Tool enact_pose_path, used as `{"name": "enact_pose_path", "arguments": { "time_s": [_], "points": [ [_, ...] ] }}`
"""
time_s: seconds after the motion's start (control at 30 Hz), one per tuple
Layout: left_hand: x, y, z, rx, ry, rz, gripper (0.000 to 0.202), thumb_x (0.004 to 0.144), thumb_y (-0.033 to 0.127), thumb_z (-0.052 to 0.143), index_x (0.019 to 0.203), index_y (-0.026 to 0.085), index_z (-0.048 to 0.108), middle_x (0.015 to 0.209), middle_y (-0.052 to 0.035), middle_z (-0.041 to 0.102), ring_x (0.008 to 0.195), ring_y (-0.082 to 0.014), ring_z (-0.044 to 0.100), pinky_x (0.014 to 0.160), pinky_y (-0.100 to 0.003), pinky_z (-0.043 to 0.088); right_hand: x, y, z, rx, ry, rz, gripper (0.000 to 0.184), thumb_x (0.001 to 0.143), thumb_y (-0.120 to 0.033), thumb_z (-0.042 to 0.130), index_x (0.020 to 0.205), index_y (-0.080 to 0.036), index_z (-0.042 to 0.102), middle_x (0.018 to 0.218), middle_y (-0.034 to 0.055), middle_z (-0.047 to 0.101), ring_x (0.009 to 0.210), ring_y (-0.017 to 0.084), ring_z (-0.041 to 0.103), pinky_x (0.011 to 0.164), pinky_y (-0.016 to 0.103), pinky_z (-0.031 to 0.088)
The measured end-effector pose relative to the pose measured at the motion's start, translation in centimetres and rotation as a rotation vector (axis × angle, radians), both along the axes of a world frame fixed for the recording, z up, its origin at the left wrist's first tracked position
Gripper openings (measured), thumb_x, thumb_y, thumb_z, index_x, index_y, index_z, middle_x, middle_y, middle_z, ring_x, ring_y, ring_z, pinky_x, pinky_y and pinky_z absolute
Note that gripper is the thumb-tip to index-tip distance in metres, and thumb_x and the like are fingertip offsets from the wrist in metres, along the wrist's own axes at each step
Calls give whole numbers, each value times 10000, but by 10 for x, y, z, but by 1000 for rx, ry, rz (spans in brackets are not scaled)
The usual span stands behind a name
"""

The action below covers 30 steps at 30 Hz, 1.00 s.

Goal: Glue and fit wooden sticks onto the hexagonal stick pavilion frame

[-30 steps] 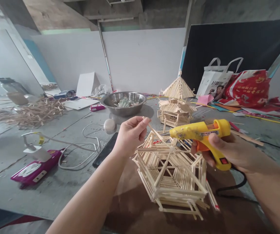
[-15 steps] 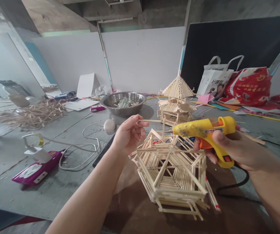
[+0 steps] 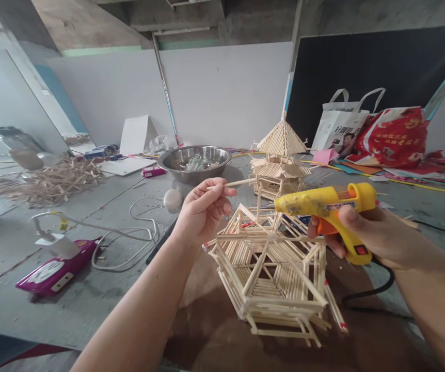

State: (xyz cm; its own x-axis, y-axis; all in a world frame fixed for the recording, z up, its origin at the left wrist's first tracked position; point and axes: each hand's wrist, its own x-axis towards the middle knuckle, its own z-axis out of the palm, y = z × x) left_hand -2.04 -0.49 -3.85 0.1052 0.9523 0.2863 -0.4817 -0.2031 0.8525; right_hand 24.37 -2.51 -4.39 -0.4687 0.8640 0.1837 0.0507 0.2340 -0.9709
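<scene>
Thin stick [image 3: 241, 183] pinched in the left hand [image 3: 204, 209], yellow glue gun [image 3: 307, 200] gripped in the right hand [image 3: 369, 232]

Much overlaps at the centre of the frame. The stick's near end is covered by the left fingers, and its far end runs in front of the pointed-roof model [image 3: 282, 142], so its tip is hard to make out. The gun's nozzle blends into pale bars behind it. Most of the right fingers are hidden by the handle; whether the orange trigger [image 3: 325, 227] is pressed cannot be told. A dark flat object [image 3: 162, 242] lies mostly behind the left forearm, and the clear contents of the metal bowl [image 3: 176, 176], upper centre, are unclear.

The left forearm, cut off by the bottom edge, slants up to the centre; thumb and index finger close on the stick, the other fingers loosely curled. The right forearm, cut off at lower right, reaches inward, the hand wrapped round the handle with its thumb along the back, nozzle pointing left.

Below both hands, right of centre, the six-sided stick frame [image 3: 263, 290] sits on a brown sheet [image 3: 203, 325], touched by neither hand.
</scene>
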Motion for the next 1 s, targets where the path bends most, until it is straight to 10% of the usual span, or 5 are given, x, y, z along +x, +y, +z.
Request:
{"name": "enact_pose_path", "arguments": {
  "time_s": [0.37, 1.0],
  "points": [
    [-5, 1, 0, 184, 256, 242, 280, 672, 422, 657, 576, 176, 562, 443, 25, 568, 357, -62, 475, 372, -181, 374, 1, -4, 6, 54, -211, 6, 454, 725, -613, 481, 701, -181, 619, 568, 23, 560, 393, 86, 484, 313, 180, 316],
    [12, -7, -1, 160, 626, 400, 343, 736, 329, 608, 461, 172, 475, 386, 28, 510, 359, -52, 412, 386, -184, 317, -6, -9, -5, 196, -267, 21, 322, 790, -509, 481, 736, -194, 526, 559, -29, 456, 449, 71, 392, 385, 200, 276]
  ]
}}
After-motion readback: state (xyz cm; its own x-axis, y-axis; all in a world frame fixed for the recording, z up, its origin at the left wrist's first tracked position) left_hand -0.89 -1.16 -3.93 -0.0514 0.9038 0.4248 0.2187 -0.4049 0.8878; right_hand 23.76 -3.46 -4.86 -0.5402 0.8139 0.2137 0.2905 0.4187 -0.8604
